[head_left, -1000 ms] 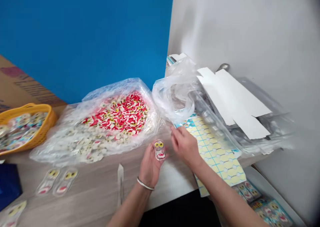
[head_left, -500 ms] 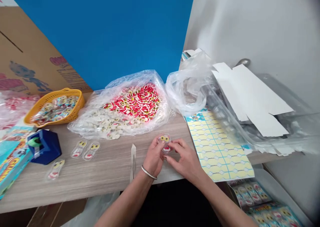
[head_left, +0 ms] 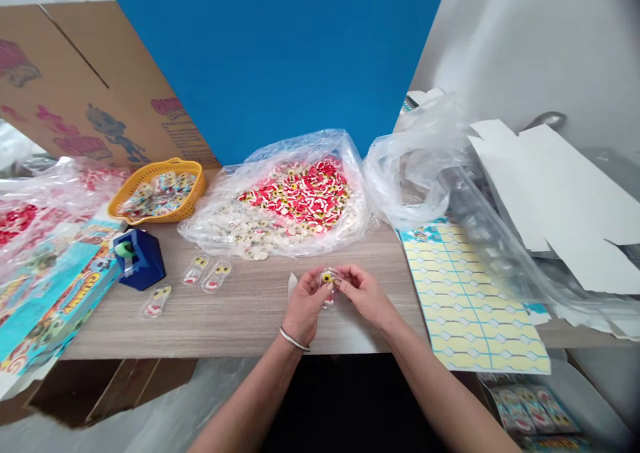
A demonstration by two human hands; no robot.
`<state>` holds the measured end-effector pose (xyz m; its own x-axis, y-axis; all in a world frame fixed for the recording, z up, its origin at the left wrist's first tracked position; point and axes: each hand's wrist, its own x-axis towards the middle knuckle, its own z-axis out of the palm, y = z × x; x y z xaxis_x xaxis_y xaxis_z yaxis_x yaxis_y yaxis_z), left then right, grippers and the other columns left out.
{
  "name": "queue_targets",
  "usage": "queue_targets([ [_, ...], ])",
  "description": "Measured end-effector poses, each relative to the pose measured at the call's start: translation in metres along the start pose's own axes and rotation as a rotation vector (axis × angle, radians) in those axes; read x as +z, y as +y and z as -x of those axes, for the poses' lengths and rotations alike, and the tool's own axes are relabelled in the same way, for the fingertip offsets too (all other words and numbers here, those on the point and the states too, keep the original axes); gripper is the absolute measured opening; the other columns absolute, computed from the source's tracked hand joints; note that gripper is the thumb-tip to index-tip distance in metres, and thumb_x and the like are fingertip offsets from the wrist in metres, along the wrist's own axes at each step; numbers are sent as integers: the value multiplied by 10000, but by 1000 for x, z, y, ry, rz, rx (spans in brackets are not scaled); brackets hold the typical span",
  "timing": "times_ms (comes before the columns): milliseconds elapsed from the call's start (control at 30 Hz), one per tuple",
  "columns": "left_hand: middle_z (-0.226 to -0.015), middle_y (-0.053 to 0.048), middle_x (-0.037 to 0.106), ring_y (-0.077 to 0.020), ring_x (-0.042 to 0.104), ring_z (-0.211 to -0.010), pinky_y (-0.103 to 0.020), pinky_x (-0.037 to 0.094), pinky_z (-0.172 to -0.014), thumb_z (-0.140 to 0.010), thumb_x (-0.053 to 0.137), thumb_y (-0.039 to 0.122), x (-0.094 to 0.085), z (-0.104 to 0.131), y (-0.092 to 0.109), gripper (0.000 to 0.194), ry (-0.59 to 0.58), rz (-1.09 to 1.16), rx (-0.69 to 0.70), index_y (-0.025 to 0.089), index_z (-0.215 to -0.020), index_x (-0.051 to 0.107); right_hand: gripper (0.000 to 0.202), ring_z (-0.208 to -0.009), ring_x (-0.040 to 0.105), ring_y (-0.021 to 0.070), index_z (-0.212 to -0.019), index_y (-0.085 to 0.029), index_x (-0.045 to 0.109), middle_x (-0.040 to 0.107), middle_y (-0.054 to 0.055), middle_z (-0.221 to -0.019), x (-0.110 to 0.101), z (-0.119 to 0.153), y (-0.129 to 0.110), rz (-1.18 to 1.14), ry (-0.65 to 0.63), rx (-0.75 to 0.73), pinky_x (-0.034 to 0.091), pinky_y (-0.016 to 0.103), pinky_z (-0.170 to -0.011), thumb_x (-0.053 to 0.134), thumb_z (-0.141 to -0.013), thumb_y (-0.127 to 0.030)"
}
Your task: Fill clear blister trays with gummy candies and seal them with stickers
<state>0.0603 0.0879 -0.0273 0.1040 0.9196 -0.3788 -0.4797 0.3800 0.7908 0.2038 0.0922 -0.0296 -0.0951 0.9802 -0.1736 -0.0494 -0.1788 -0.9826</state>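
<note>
Above the front part of the table, my left hand (head_left: 306, 308) and my right hand (head_left: 366, 298) meet around a small clear plastic blister pack (head_left: 327, 277). Yellow eye-shaped candies show in its upper part and a bit of red lower down. Both hands are closed, thumbs and fingers pinching its sides; the thumbs cover part of it. Similar filled blister packs, one (head_left: 217, 276) beside another (head_left: 196, 270) and a third (head_left: 157, 302), lie on the table to the left. A pale pointed strip (head_left: 293, 282) is partly hidden behind my left hand.
Behind my hands lies an open plastic bag (head_left: 300, 196) of red, white and yellow candies. Leftward are a yellow basket (head_left: 193, 203) of packs, a blue tape dispenser (head_left: 143, 260) and a printed carton (head_left: 75, 293). To the right lie yellow label sheets (head_left: 470, 300) and white card pieces (head_left: 565, 200).
My right fingers have shifted from the blister pack's lower part to its upper right side, by the eye candies. The camera view has turned left.
</note>
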Motion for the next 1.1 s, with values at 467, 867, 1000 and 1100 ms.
queue_targets([
  [467, -917, -40, 735, -125, 651, -757, -229, 481, -665, -592, 851, 182, -103, 15, 41, 545, 295, -4, 103, 176, -1094, 639, 290, -653, 598, 125, -949, -171, 675, 681, 21, -800, 107, -50, 14, -133, -306, 265, 432, 218, -511, 663, -668, -237],
  [867, -1006, -55, 720, -155, 658, -854, -300, 497, -829, -599, 853, 207, -126, 12, 45, 514, 325, 19, 126, 174, -1074, 660, 298, -606, 602, 116, -983, -194, 659, 641, -13, -732, 137, -66, 17, -14, -326, 229, 482, 220, -501, 658, -709, -311],
  [1000, -1043, -73, 705, -180, 658, -895, -335, 497, -863, -652, 820, 241, -135, 9, 45, 502, 333, -105, 152, 182, -1117, 639, 222, -579, 565, 104, -904, -184, 638, 627, -19, -684, 145, -71, 20, 16, -318, 251, 424, 191, -471, 646, -697, -264],
  [1100, -1129, -102, 666, -232, 628, -1016, -382, 486, -906, -716, 772, 254, -141, 12, 49, 490, 456, -489, 341, 208, -1183, 630, 144, -540, 538, 102, -846, -192, 617, 601, -33, -642, 158, -78, 26, 66, -261, 269, 449, 209, -486, 628, -706, -223],
])
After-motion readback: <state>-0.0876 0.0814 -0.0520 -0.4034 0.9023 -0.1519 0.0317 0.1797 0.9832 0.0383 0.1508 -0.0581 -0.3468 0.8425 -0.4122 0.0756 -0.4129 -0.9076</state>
